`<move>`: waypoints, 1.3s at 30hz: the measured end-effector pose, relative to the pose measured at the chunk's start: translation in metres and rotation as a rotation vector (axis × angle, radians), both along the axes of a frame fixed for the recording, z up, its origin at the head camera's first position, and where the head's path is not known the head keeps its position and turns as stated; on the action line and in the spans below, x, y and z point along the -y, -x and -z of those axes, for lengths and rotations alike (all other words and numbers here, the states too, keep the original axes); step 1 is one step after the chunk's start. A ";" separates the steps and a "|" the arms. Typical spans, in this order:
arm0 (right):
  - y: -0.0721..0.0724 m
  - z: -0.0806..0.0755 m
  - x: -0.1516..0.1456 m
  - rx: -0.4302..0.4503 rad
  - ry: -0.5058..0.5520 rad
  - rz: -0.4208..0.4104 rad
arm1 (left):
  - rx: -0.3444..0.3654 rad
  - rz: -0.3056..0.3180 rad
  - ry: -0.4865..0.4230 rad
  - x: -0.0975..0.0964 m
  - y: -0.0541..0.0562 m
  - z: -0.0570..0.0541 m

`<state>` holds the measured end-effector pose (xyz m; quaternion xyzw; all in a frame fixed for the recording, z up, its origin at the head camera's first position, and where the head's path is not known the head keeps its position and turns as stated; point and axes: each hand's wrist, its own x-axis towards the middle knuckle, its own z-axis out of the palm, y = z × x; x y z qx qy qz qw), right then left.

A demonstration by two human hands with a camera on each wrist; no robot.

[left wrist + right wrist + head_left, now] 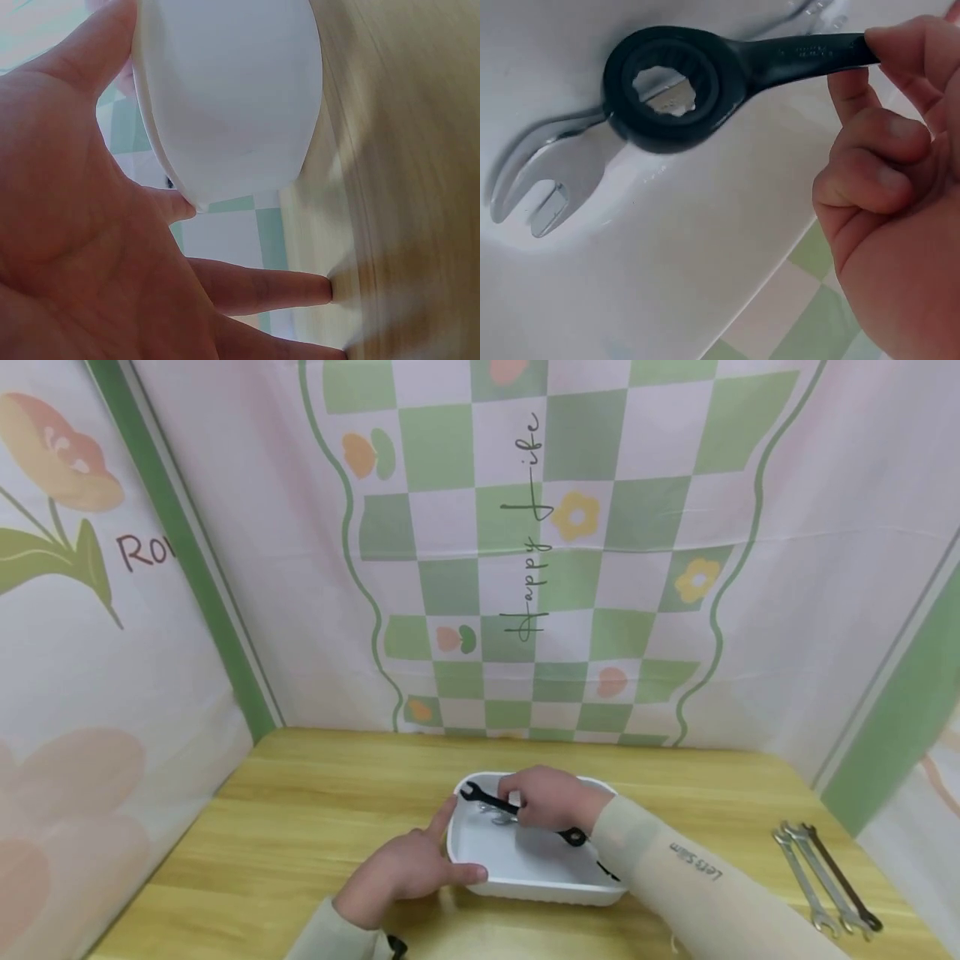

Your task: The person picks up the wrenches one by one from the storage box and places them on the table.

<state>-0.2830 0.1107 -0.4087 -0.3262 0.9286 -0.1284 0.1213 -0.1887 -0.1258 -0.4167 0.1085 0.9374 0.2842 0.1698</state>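
My right hand (551,797) pinches a black combination wrench (802,58) by its shank, over a white plastic tub (540,893). The open end of that wrench points left towards the tub's rim; its ring end sticks out on the right. Below it inside the tub lies a silver wrench (570,169), its open jaw showing in the right wrist view and partly covered by the black ring. My left hand (412,864) touches the tub's left rim with thumb and index finger, while other straight fingers reach down to the tabletop in the left wrist view.
On the table's right side lie two silver wrenches (802,868) and a black wrench (843,877), side by side. A small black piece (609,870) shows in the tub beside the right sleeve. Printed curtains (300,610) close off the back and sides of the wooden table (330,793).
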 end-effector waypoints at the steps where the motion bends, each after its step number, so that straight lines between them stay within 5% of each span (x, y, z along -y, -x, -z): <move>1: 0.000 -0.002 -0.001 0.006 0.017 0.015 | -0.001 0.000 0.004 0.000 0.000 0.000; 20: 0.002 -0.011 -0.010 0.185 0.363 0.144 | 0.003 -0.006 0.001 -0.001 0.000 -0.001; 39: 0.002 -0.007 -0.012 0.281 0.475 0.242 | 0.008 -0.014 -0.003 -0.001 -0.002 -0.003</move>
